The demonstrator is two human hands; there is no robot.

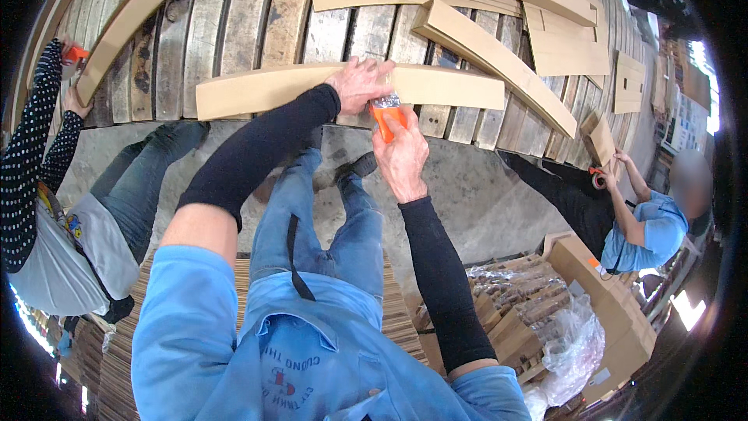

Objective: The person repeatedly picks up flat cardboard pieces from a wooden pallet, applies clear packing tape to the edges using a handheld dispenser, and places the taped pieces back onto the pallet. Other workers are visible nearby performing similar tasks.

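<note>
Head view (only one): L hand (361,84) lies over the middle of a long, narrow box (257,90), fingers reaching twd the R side and the thumb down near the near edge. Can't tell if its fingers pinch anything or just press. R hand (401,157) is wrapped round an orange dispenser (387,123), fingers closed on its body, the head end up at the box's near edge, just below L hand. Shiny bit (386,100) at that end: tape or metal, can't tell.

Box lies flat, crosswise along the near edge of the slatted bench (323,35), in front of the person. A second box (495,66) sits at a slant to its R, w/ cardboard sheets (561,54) beyond.

Co-worker at L (70,265) has another orange tool (75,54) by a long carton (128,27); co-worker at R (647,226) holds a tape roll (598,179) near a short carton (598,140).

Step in hand, my judgement: taping across the box's mid-section, prob. mid-strip. Next move calls for L hand steadying the box and keeping any tape flat, R hand guiding the dispenser square to the edge, then a clean cut. Risk: a skewed or wrinkled strip if the box slides.
</note>
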